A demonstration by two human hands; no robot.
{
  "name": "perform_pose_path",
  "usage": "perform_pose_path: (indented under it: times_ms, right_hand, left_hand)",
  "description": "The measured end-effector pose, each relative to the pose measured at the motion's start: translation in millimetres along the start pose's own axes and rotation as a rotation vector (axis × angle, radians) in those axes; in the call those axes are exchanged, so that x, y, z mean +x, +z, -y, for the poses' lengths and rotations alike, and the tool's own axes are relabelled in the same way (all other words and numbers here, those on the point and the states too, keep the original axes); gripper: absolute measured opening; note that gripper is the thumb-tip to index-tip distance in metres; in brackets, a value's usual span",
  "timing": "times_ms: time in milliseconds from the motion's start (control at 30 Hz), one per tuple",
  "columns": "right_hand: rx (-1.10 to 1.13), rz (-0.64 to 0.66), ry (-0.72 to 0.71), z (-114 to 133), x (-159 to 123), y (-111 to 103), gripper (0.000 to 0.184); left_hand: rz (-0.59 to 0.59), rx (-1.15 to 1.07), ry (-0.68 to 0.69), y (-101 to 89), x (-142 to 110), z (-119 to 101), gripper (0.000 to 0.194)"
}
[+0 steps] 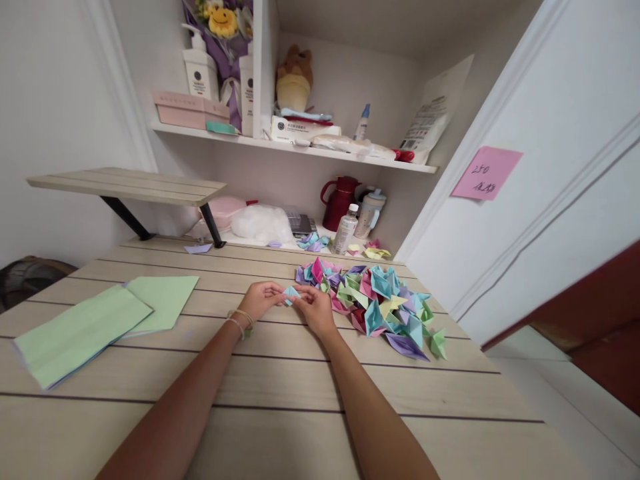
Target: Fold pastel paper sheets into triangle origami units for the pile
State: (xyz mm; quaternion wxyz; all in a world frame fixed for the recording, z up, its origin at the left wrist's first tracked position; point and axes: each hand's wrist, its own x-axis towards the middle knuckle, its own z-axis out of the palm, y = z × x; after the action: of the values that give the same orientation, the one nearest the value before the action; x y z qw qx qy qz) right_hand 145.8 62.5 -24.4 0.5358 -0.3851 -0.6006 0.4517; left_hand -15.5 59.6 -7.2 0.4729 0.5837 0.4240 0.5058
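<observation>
Between my two hands is a small folded piece of light blue paper [291, 294], held above the middle of the table. My left hand [261, 299], with bracelets at the wrist, pinches its left side. My right hand [316, 308] grips the right side, thumb toward me. Just to the right lies a heap of folded paper boats [383, 283] in blue, green, pink, purple and yellow. Flat green paper sheets [85, 327] rest at the left of the table.
A small raised stand [135, 183] occupies the table's back left. Behind are a clear bottle [345, 230], a red jug [340, 200], a tumbler [370, 212] and a white plastic bag [263, 222]. A shelf [345, 155] crosses above. A pink note [486, 173] sticks to the right panel.
</observation>
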Motion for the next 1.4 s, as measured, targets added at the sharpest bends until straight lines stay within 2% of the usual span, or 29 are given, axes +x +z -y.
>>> perform_pose_path:
  times_ms: [167,433,600,767,1033,1400]
  right_hand:
    - [-0.078,0.009,-0.061,6.5,-2.0,1.3,0.029]
    - [-0.332,-0.146,-0.253,13.7,-2.7,0.6,0.014]
    - [-0.374,-0.113,-0.244,9.5,-3.4,2.0,0.013]
    - [-0.372,-0.104,-0.249,11.1,-5.7,3.2,0.012]
    - [-0.347,-0.139,-0.244,15.8,-6.5,1.2,0.008]
    - [-0.305,-0.055,-0.208,17.5,-6.8,4.9,0.006]
  left_hand:
    - [-0.02,0.044,0.039,1.4,-1.0,0.3,0.022]
    - [-0.017,0.216,0.235,0.1,0.1,0.2,0.021]
    - [-0.01,0.34,0.297,-2.3,0.7,1.4,0.018]
    - [-0.017,0.365,0.329,-3.7,-0.4,0.5,0.017]
    - [-0.088,0.258,0.219,-0.6,-2.3,-7.6,0.018]
    - [-0.131,-0.047,0.078,0.8,-0.9,-5.6,0.024]
